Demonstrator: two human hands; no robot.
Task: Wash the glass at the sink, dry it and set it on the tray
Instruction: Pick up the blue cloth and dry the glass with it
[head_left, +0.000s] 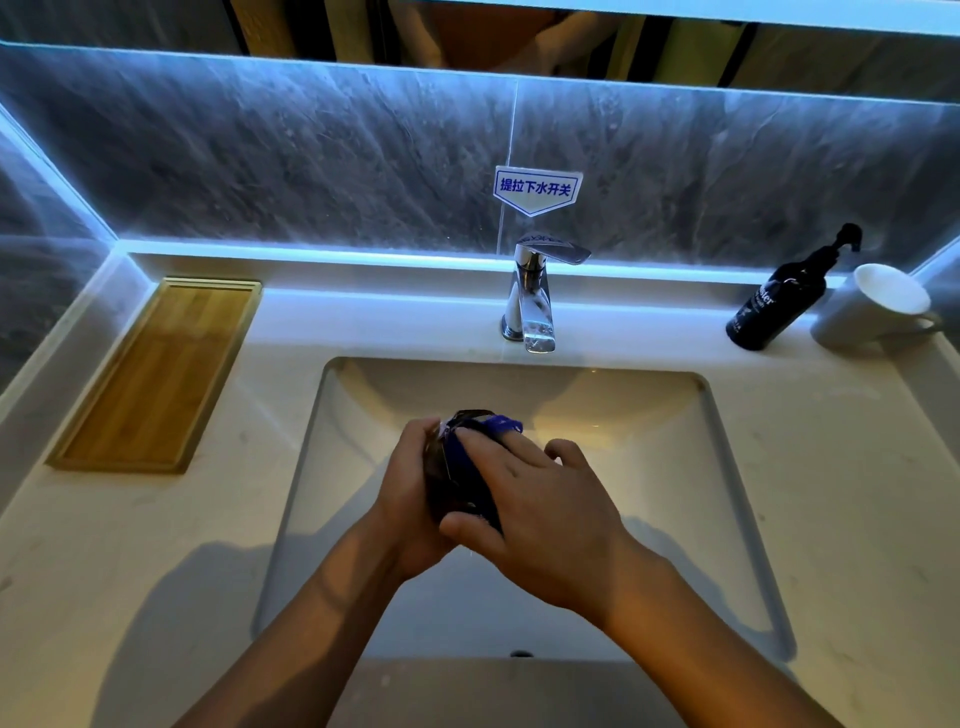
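Note:
Over the middle of the white sink basin, my left hand holds a dark glass from its left side. My right hand presses a blue cloth against the glass, fingers wrapped over it. Both hands hide most of the glass. The wooden tray lies on the counter to the left of the basin, with nothing on it. No water runs from the chrome tap.
A black pump bottle and a white mug stand at the back right of the counter. A small blue-lettered sign is stuck on the grey stone wall behind the tap. A mirror's lower edge runs along the top.

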